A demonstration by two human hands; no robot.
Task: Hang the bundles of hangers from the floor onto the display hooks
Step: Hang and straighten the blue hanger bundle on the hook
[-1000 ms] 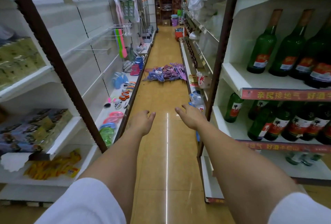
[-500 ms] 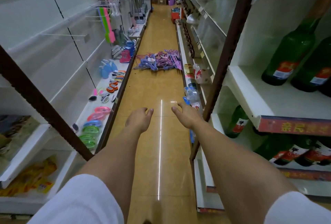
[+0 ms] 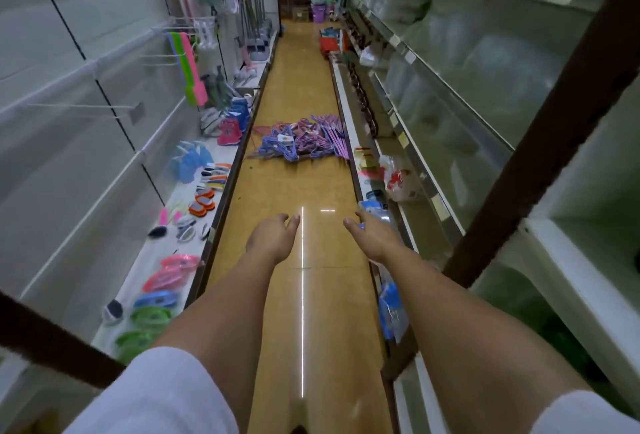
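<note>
A pile of purple and pink hanger bundles [image 3: 299, 139] lies on the tan aisle floor, well ahead of me. My left hand [image 3: 272, 239] and my right hand [image 3: 372, 237] are stretched forward over the floor, both empty with fingers loosely apart, far short of the pile. White wire display hooks [image 3: 86, 108] stick out from the white panel wall on the left; one higher hook [image 3: 180, 29] carries green and pink items.
Low shelf on the left [image 3: 180, 198] holds brushes, shoes and coloured plastic goods. Right-side shelving [image 3: 408, 163] holds bags and bottled goods, with a brown upright post [image 3: 540, 142]. A red basket [image 3: 329, 43] and purple bucket [image 3: 320, 12] stand far down the aisle.
I have walked forward down the aisle; the hanger pile is nearer and the green bottles have slid out of view to the right. Both hands stay stretched out and empty.
</note>
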